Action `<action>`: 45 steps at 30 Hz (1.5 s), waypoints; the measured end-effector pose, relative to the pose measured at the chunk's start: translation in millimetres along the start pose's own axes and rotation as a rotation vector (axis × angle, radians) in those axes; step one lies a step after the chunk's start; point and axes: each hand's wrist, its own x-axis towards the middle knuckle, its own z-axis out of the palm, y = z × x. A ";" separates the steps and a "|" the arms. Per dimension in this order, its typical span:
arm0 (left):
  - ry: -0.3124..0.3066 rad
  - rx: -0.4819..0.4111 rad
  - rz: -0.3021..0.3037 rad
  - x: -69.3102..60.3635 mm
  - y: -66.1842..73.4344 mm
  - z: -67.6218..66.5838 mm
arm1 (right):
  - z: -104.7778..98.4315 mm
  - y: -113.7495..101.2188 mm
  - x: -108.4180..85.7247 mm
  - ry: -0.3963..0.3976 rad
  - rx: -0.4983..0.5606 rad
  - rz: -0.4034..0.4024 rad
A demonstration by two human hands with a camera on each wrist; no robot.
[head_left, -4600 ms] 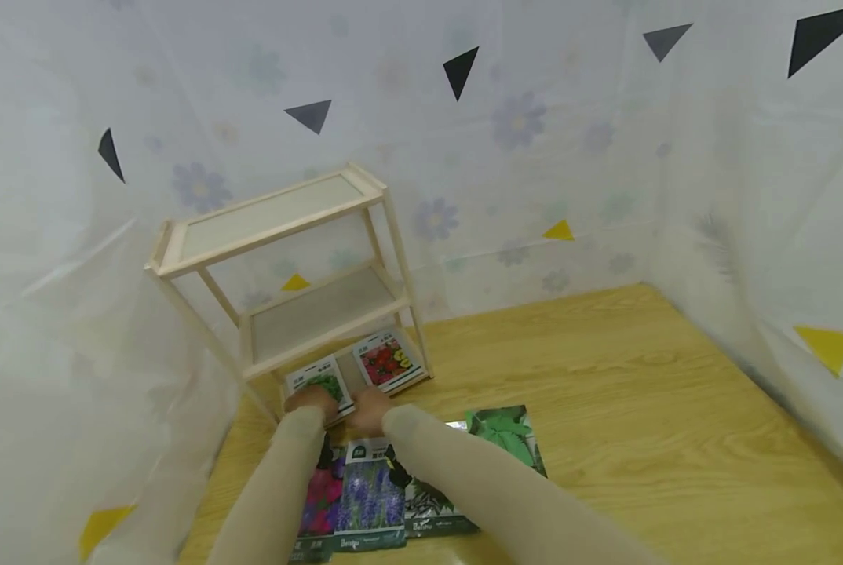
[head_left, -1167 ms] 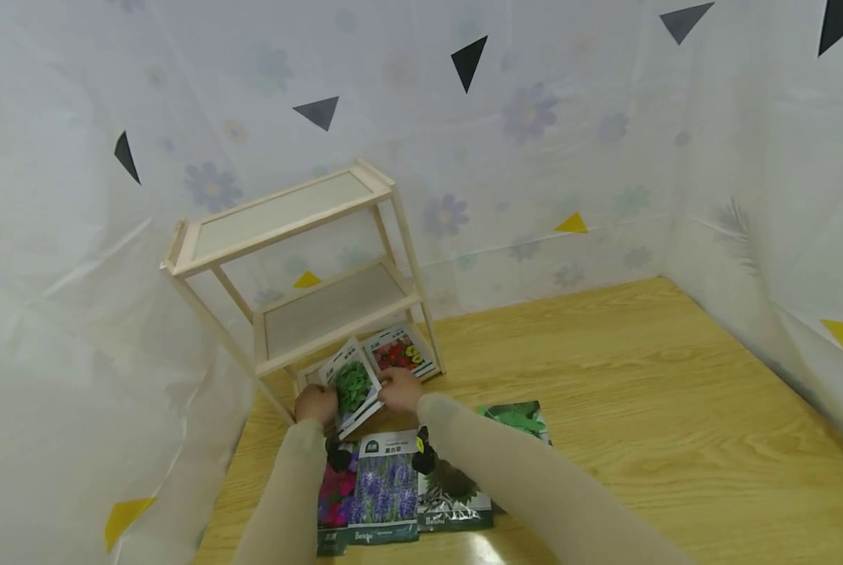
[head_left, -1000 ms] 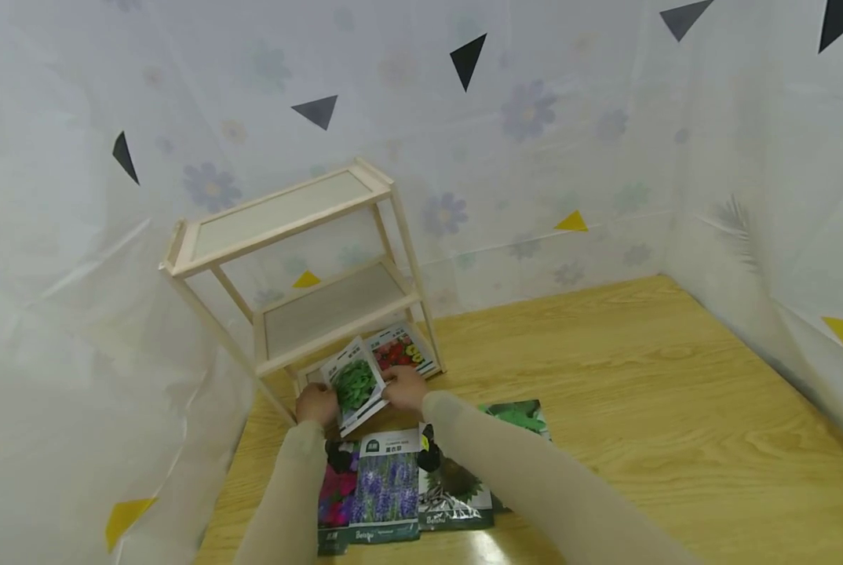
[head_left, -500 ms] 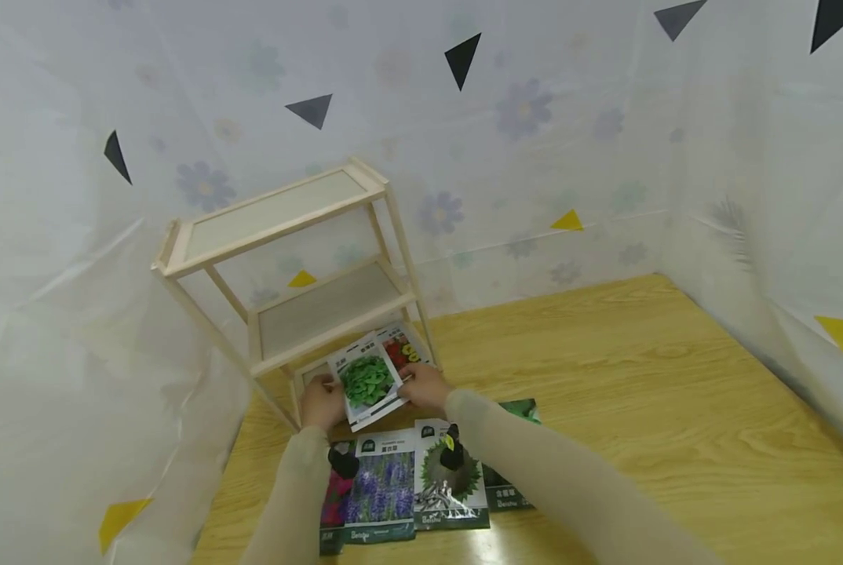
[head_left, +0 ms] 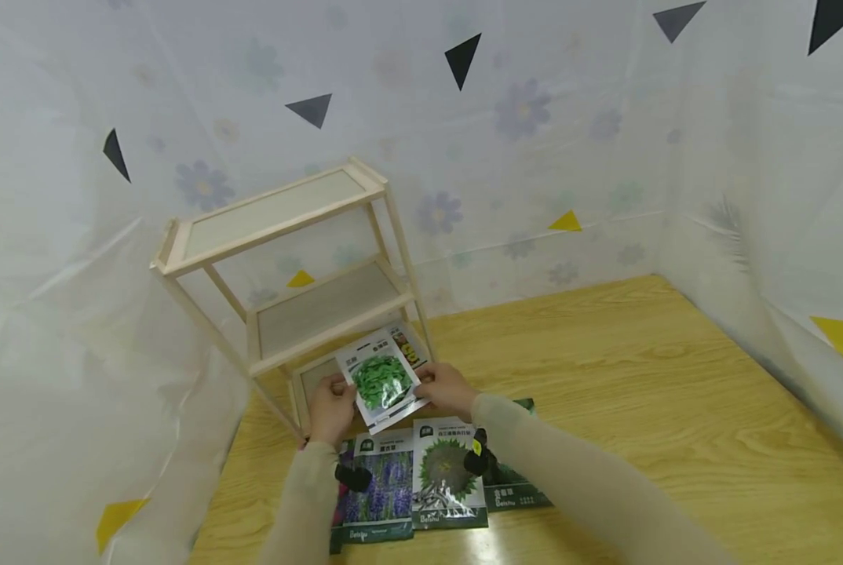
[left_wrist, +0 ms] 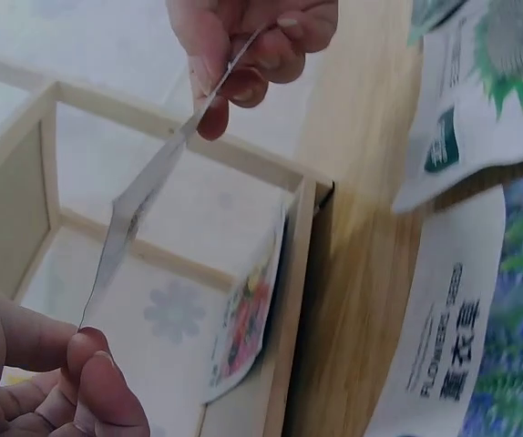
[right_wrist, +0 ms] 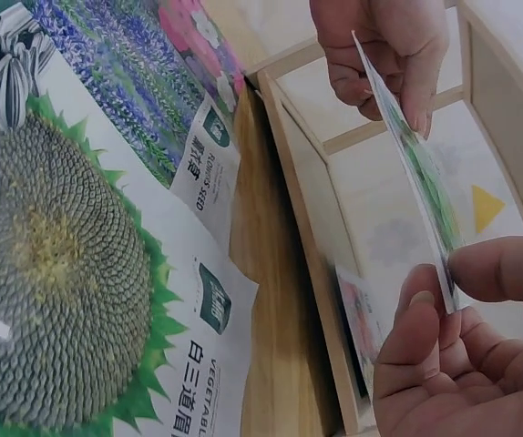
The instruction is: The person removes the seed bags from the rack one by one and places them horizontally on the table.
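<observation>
**Leafy packet [head_left: 381,382] held up by its two sides**

The left hand [head_left: 332,410] pinches one side between thumb and fingers, and the right hand [head_left: 447,388] pinches the other. The leafy packet is up in the air, tilted, in front of the bottom shelf [head_left: 310,378] of the wooden rack [head_left: 330,310]. A red flower packet [left_wrist: 248,319] sits on that shelf. Nearer, on the table [head_left: 605,353], are a purple flower packet [head_left: 389,502] and a sunflower packet [head_left: 446,471]. A dark green packet [head_left: 513,494] is partly covered, so I can't tell its whole picture.
</observation>
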 end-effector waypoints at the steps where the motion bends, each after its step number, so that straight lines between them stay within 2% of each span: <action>1: -0.003 -0.031 0.008 -2.2 1.9 1.5 | -2.3 0.6 -1.1 0.003 0.002 -0.007; 4: -0.018 -0.114 0.009 -9.3 6.7 6.4 | -9.7 1.4 -5.5 0.001 0.027 -0.020; 9: -0.058 -0.221 -0.031 -24.8 15.5 14.0 | -21.6 3.0 -18.5 -0.035 0.105 -0.021; 15: -0.095 -0.291 0.002 -37.6 26.7 25.6 | -38.9 7.3 -36.0 -0.032 0.088 -0.019; 25: -0.154 -0.303 0.072 -51.7 44.3 43.9 | -60.7 0.5 -62.2 0.034 0.097 -0.070; 30: -0.199 -0.321 0.080 -57.0 51.0 50.3 | -69.6 -0.5 -70.4 0.069 0.108 -0.072; 37: -0.258 -0.290 0.111 -79.5 85.2 43.4 | -81.3 -9.1 -86.8 0.080 0.074 -0.082; 41: -0.270 -0.271 0.126 -77.1 72.5 54.6 | -90.4 2.1 -84.1 0.093 0.066 -0.088; 45: -0.277 -0.225 0.152 -75.1 60.2 64.9 | -99.2 3.5 -85.8 0.101 0.051 -0.102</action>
